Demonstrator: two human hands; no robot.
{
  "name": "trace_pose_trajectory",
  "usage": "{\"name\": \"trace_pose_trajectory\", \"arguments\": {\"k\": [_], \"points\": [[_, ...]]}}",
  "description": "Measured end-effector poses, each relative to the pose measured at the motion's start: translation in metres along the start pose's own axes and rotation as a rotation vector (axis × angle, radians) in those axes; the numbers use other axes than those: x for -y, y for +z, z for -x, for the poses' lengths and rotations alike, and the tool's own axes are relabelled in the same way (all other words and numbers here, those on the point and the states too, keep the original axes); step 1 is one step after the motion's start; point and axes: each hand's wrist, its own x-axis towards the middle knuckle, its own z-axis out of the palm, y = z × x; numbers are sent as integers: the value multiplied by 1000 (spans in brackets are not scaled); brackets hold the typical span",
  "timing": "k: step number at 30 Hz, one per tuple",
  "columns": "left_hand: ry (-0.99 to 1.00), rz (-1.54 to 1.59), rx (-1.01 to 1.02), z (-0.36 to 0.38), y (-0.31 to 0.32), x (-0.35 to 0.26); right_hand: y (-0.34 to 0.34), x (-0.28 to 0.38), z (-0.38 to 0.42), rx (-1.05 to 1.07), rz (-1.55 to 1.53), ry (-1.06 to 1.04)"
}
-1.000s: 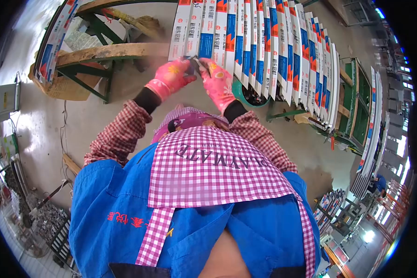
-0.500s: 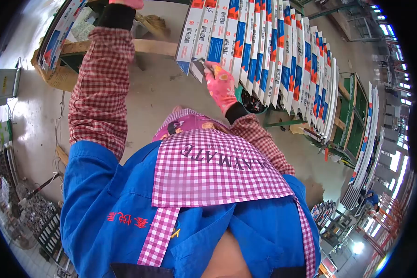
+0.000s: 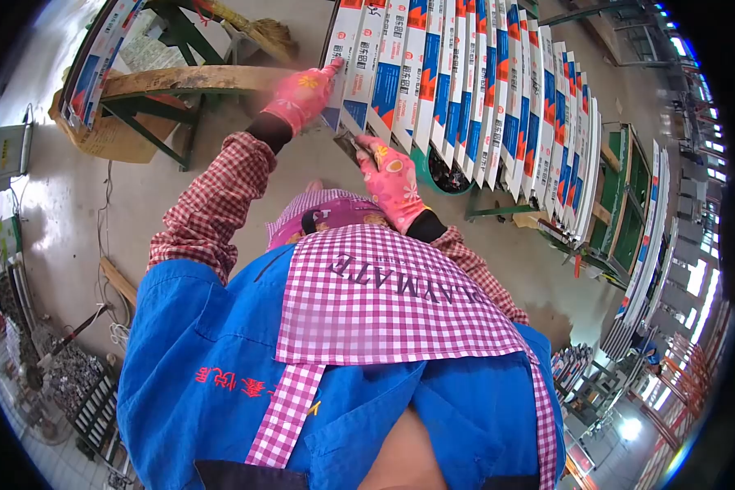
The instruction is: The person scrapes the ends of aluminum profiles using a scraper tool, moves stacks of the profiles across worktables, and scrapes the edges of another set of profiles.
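Long wrapped metal profiles [image 3: 420,77], with white, blue and orange printed film, lie side by side in a row with angled near ends. My left hand [image 3: 302,96], in a pink flowered glove, is at the side edge of the leftmost profile [image 3: 347,82], its fingertips over that edge; it is slightly blurred. Lower down, my right hand [image 3: 390,180], in a matching glove, is closed on a grey metal piece [image 3: 347,147] at the near ends of the leftmost profiles. Whether this piece is separate from them cannot be made out.
A green bucket [image 3: 447,173] of dark scraps stands under the profiles. To the left, a green trestle with a wooden beam [image 3: 196,80] bears more wrapped profiles [image 3: 98,69]. A straw broom [image 3: 265,37] lies behind it. Green racks [image 3: 621,192] stand at right.
My left hand has come down and right from the top edge of the view to the leftmost profile. My right hand and the grey metal piece have moved slightly toward me.
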Motion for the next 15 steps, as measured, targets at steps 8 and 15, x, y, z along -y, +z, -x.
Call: {"name": "trace_pose_trajectory", "arguments": {"k": [8,15], "points": [[-5,-47,-7,-1,2,1,4,3,-3,9,32,26],[8,91,1,-2,6,7,26,-14,-12,-189,-78,-49]]}}
